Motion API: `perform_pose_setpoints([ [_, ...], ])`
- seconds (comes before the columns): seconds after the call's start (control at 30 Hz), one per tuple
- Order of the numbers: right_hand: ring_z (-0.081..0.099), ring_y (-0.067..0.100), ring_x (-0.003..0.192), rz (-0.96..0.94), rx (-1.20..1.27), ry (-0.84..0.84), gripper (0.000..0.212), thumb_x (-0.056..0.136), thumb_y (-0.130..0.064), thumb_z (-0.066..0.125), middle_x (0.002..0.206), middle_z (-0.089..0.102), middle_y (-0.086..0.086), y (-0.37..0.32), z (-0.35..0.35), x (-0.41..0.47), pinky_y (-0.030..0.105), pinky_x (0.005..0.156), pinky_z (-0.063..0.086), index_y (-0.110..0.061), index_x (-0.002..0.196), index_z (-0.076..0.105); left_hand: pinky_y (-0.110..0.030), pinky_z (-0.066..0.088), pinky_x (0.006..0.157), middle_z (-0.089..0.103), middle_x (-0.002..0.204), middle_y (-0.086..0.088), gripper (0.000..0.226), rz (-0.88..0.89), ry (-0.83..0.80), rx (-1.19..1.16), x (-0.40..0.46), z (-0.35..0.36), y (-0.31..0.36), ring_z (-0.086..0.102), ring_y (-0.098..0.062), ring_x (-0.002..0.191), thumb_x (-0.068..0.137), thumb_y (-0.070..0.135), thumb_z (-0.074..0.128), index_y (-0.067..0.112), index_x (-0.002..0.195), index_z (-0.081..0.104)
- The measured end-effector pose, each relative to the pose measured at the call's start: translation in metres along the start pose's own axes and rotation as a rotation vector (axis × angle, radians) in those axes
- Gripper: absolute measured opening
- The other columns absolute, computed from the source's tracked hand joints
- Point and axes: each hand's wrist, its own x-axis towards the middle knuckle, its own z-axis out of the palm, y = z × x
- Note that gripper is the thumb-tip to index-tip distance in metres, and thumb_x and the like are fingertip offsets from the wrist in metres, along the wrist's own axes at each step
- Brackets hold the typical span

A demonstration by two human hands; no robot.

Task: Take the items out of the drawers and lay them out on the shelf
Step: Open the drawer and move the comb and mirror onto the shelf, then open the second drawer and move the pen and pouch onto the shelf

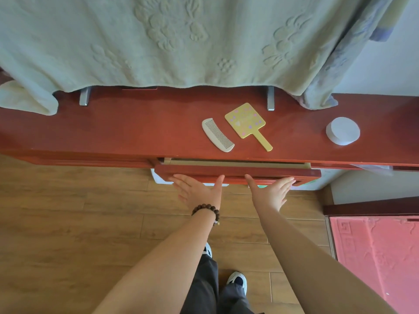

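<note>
Red shelf [113,130] holds comb [217,135], mirror [246,123], jar [342,130]; straight fingers [181,179] press drawer [238,173].

My left hand [199,189] and right hand [269,191] press flat, fingers straight, against the drawer front [238,174], which stands slightly out. Beyond my fingertips on the shelf [113,130] lie a comb [217,135] and hand mirror [247,125]; a white jar [342,130] sits farther right.
</note>
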Motion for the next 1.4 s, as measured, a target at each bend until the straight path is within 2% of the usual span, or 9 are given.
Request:
perform_pose_setpoints([
  [0.17, -0.011, 0.018, 0.148, -0.015, 0.041, 0.02, 0.129, 0.069, -0.063, 0.068, 0.159, -0.016, 0.007, -0.005, 0.013, 0.01, 0.047, 0.119, 0.001, -0.006, 0.148, -0.016, -0.047, 0.02, 0.118, -0.014, 0.158, -0.021, 0.133, 0.009, 0.033, -0.003, 0.017, 0.006, 0.009, 0.003, -0.031, 0.148, 0.07, 0.077, 0.054, -0.006, 0.144, -0.018],
  [0.33, -0.01, 0.019, 0.148, -0.029, 0.063, 0.031, 0.13, 0.069, -0.063, 0.068, 0.159, -0.018, 0.007, -0.014, 0.021, 0.023, 0.046, 0.119, 0.0, -0.006, 0.148, -0.018, -0.048, 0.02, 0.117, -0.014, 0.158, -0.02, 0.131, 0.042, 0.046, -0.005, 0.027, 0.007, 0.016, 0.005, -0.032, 0.148, 0.071, 0.077, 0.053, -0.005, 0.144, -0.018],
  [0.53, -0.01, 0.021, 0.148, -0.044, 0.05, 0.035, 0.128, 0.071, -0.064, 0.066, 0.159, -0.018, 0.008, -0.019, 0.022, 0.03, 0.046, 0.119, -0.001, -0.006, 0.147, -0.019, -0.05, 0.029, 0.113, -0.014, 0.158, -0.02, 0.127, 0.081, 0.068, 0.066, 0.035, 0.006, 0.018, 0.011, -0.03, 0.147, 0.075, 0.073, 0.054, -0.005, 0.144, -0.017],
  [0.77, -0.008, 0.021, 0.148, -0.087, 0.004, 0.002, 0.117, 0.079, -0.059, 0.062, 0.16, -0.014, 0.01, -0.017, 0.008, 0.029, 0.046, 0.12, 0.004, -0.004, 0.148, -0.015, -0.051, 0.023, 0.116, -0.016, 0.158, -0.017, 0.122, 0.113, 0.01, 0.087, 0.035, -0.002, 0.01, 0.004, -0.028, 0.148, 0.078, 0.068, 0.056, -0.002, 0.146, -0.017],
  [0.93, -0.004, 0.019, 0.148, -0.24, -0.099, -0.011, 0.091, 0.09, -0.053, 0.049, 0.161, -0.004, 0.006, -0.004, -0.015, 0.007, 0.043, 0.12, 0.007, -0.013, 0.152, -0.005, -0.053, 0.018, 0.116, 0.001, 0.161, -0.008, 0.104, 0.214, -0.003, 0.204, 0.026, -0.024, -0.016, 0.002, -0.031, 0.148, 0.084, 0.053, 0.059, 0.009, 0.15, -0.009],
  [1.13, -0.003, 0.018, 0.148, -0.474, -0.297, -0.058, 0.067, 0.097, -0.044, 0.041, 0.161, 0.002, 0.001, 0.019, -0.041, -0.045, 0.044, 0.12, 0.004, -0.021, 0.152, 0.009, -0.049, 0.022, 0.116, 0.018, 0.159, -0.002, 0.08, 0.369, 0.064, 0.329, -0.019, -0.052, -0.05, 0.013, -0.026, 0.147, 0.092, 0.051, 0.044, 0.019, 0.152, 0.001],
  [1.27, -0.007, 0.018, 0.148, -0.594, -0.429, -0.134, 0.062, 0.098, -0.046, 0.036, 0.161, 0.004, -0.001, 0.037, -0.051, -0.076, 0.044, 0.121, 0.001, -0.021, 0.151, 0.015, -0.046, 0.018, 0.116, 0.017, 0.16, 0.001, 0.072, 0.388, 0.13, 0.365, -0.061, -0.067, -0.074, 0.01, -0.022, 0.148, 0.094, 0.054, 0.034, 0.021, 0.152, 0.006],
  [1.4, -0.004, 0.018, 0.148, -0.649, -0.47, -0.244, 0.058, 0.099, -0.043, 0.036, 0.16, 0.011, 0.002, 0.049, -0.05, -0.103, 0.043, 0.121, 0.001, -0.019, 0.15, 0.022, -0.047, 0.019, 0.117, 0.014, 0.16, -0.001, 0.07, 0.32, 0.135, 0.343, -0.097, -0.075, -0.1, 0.007, -0.022, 0.148, 0.095, 0.052, 0.033, 0.024, 0.152, 0.004],
])
